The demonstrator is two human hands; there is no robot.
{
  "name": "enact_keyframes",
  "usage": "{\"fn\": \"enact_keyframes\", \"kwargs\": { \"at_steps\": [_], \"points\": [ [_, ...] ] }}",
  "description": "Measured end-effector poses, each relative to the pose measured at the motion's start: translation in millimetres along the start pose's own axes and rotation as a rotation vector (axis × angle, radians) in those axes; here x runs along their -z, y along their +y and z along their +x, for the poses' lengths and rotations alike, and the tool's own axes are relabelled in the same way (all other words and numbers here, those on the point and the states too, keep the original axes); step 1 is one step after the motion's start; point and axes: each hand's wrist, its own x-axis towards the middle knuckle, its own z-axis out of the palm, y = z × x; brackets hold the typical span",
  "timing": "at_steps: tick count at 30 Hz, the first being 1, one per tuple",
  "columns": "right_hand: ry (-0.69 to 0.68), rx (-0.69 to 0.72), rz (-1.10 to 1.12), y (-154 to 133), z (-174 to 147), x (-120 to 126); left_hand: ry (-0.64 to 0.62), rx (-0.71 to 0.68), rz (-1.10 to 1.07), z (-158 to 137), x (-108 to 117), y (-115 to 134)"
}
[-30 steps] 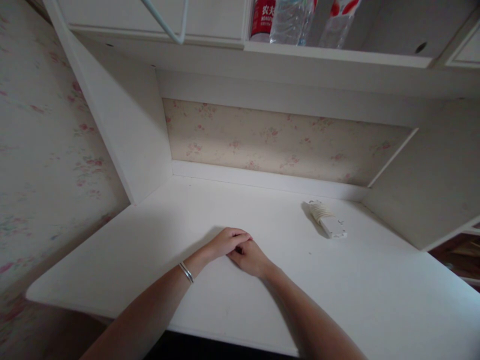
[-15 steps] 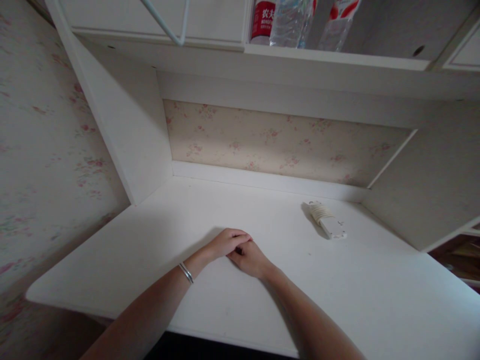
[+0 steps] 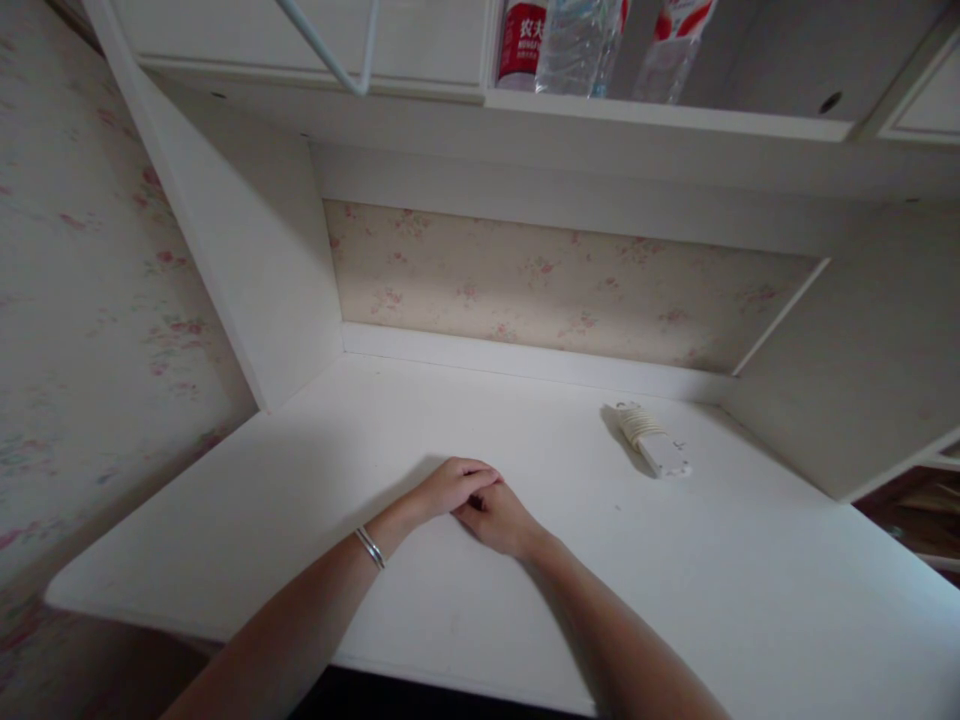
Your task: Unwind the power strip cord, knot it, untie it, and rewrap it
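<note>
Both of my hands rest together on the white desk (image 3: 300,500), near the middle. My left hand (image 3: 454,486) lies closed over the fingers of my right hand (image 3: 500,518). The right hand is closed too, its fingers mostly hidden beneath the left and its thumb tucked underneath. No object shows between them. A silver bangle (image 3: 370,547) circles my left wrist. To the right, apart from both hands, lies a white power strip (image 3: 667,455) with its cream cord (image 3: 636,425) wound round one end.
Above the desk runs a shelf with a red-labelled bottle (image 3: 520,45) and clear plastic bottles (image 3: 570,50). A pale hanger-like rod (image 3: 330,55) hangs before the upper cabinet. White side panels (image 3: 247,250) and floral wallpaper (image 3: 540,280) enclose the desk.
The whole view has shifted very slightly. My hands keep the same clasp, and the power strip stays where it was.
</note>
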Motion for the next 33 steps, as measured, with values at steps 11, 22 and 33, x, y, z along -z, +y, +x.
{"fn": "enact_keyframes", "kwargs": {
  "at_steps": [11, 22, 33],
  "points": [
    [-0.003, -0.025, 0.008, -5.2, -0.5, 2.5, -0.008, 0.001, 0.005, -1.2, 0.0, 0.8],
    [0.001, -0.019, 0.004, -2.1, -0.4, 0.2, -0.001, 0.004, -0.011, 0.2, -0.5, -0.9],
    [0.002, -0.016, 0.005, -4.2, -0.2, 1.6, 0.005, 0.010, -0.023, 0.0, -0.3, 0.4]
  ]
}}
